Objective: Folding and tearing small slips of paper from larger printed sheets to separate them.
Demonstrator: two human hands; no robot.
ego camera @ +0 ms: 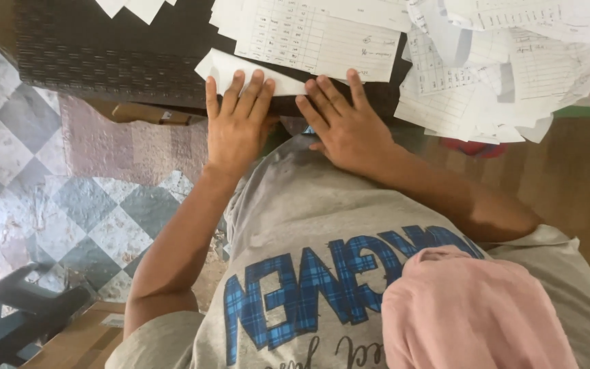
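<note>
Around you, the largest thing is the floor [97,212], tiled in worn grey and white diamonds with a dull pink patch beside them, and it changes to brown wood-grain boards on the other side of your body. Your grey shirt [288,219], with blue plaid lettering, fills the lower middle of the view, and a pink cloth [472,307] covers part of it. The dark table [110,55] in front of you has a woven, ribbed surface, and its edge runs just under your fingers. A loose heap of white paper forms [500,61], ruled into tables and overlapping at all angles, spreads over the table and hangs past its edge; one large ruled sheet [315,37] lies just beyond your fingertips and partly covers the piece you are pressing. A cardboard box [138,113] sits under the table, another box corner [83,338] shows low down, and something red [472,147] peeks out beneath the heap. The folded white paper [240,72] is plain, smooth and sharply creased, lying at the table's near edge. Your left hand [237,123] lies flat on it, fingers straight and spread, grip released. Your right hand [346,123] rests flat just beside it, fingertips at the paper's end, grip likewise released.
</note>
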